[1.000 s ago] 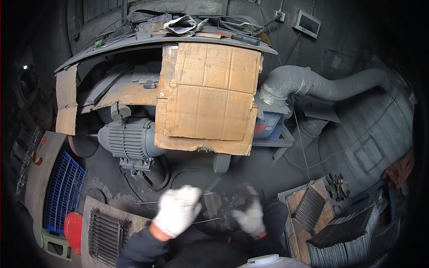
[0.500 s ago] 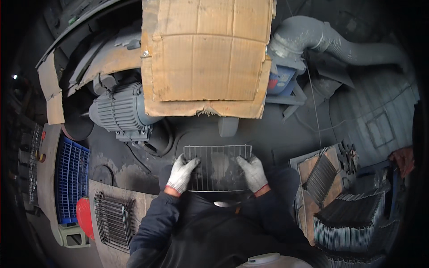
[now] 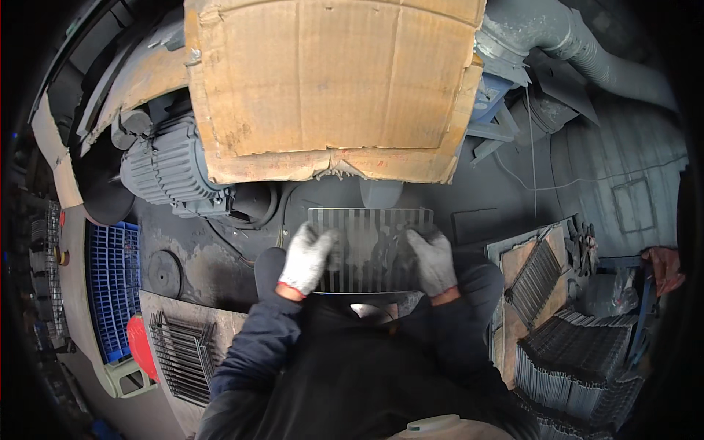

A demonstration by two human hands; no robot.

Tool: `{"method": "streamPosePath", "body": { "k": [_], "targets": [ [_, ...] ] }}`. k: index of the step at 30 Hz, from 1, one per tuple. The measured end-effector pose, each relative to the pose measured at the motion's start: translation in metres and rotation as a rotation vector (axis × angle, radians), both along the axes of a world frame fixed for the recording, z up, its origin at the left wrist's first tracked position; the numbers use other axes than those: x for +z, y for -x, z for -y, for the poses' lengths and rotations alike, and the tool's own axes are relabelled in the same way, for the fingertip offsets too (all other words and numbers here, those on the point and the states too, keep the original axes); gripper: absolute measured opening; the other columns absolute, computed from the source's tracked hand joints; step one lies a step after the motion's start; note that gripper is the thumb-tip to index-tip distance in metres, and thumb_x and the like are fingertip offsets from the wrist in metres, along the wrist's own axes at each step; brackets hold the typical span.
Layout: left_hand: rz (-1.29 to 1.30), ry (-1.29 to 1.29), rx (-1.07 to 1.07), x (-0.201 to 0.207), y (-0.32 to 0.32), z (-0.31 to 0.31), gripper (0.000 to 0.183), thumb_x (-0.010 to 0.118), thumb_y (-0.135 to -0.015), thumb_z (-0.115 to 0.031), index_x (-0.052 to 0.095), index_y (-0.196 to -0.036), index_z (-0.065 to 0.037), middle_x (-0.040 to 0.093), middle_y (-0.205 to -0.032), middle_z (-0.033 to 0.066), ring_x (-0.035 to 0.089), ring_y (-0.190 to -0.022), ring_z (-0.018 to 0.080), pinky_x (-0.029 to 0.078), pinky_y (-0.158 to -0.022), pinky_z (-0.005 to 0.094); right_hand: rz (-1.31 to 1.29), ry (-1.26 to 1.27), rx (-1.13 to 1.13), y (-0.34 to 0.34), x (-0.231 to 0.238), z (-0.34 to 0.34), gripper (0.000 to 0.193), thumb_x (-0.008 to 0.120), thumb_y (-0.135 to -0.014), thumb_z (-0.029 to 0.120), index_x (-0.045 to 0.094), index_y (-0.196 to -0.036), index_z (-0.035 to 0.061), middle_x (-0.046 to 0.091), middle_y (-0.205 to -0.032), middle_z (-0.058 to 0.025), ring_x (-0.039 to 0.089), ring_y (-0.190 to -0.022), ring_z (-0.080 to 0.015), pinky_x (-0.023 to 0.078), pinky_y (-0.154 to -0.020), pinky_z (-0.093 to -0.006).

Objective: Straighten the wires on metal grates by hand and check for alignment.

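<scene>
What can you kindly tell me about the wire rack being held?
The wire rack is rectangular and metallic-looking, its parallel bars running from near to far edge. It is held roughly face-up between the knees, left hand at its left end, right hand at its right. Finer detail is blurred.

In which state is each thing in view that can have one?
Wire rack: held at both sides.
Left hand: gloved, closed on the rack's left side.
Right hand: gloved, closed on its right side.
Cardboard: creased, torn along its lower edge.
Motor: running or stopped, cannot tell.
Racks at left: stacked on a board.
Rack pile at right: closely packed.
Duct: bent in an elbow.
</scene>
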State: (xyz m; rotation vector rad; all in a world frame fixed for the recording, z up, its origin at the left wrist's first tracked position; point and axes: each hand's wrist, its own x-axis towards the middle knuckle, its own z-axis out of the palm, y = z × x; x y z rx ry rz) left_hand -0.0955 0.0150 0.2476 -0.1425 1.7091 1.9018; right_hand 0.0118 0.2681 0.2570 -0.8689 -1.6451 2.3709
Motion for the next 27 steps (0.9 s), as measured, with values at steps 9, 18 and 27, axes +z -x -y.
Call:
{"method": "streamPosePath", "body": {
  "k": [9,18,27],
  "targets": [
    [-0.224,0.075,-0.098,-0.05,-0.009,-0.044,0.025,0.074,-0.106,-0.015,0.061,-0.122,-0.001,0.069,-0.091,0.0032,0.064,-0.074,0.0103,0.055,-0.063,0.0298,0.012,-0.041,-0.14,-0.025,0.019,-0.022,0.026,0.069,-0.105,0.006,0.073,-0.131,0.0016,0.078,-0.115,-0.0051,0.071,-0.097,-0.014,0.057,-0.086,-0.0287],
    [0.105,0.072,0.076,0.007,0.012,0.043,0.023,0.073,-0.106,-0.018,0.058,-0.113,-0.002,0.068,-0.079,0.0057,0.065,-0.059,0.0144,0.057,-0.054,0.0301,0.112,-0.079,0.119,0.026,-0.027,0.033,0.022,0.073,-0.104,0.008,0.074,-0.126,0.0052,0.077,-0.11,-0.0012,0.07,-0.091,-0.0111,0.057,-0.08,-0.0291],
    [-0.111,0.15,-0.183,-0.046,-0.008,-0.057,0.027,0.075,-0.105,-0.014,0.063,-0.125,0.0,0.074,-0.1,0.0049,0.065,-0.083,0.0089,0.056,-0.071,0.0286,0.119,-0.202,-0.168,-0.033,0.01,-0.042,0.024,0.065,-0.106,0.003,0.073,-0.128,-0.0013,0.079,-0.116,-0.0081,0.075,-0.101,-0.0168,0.061,-0.091,-0.0329]
  ]
}}
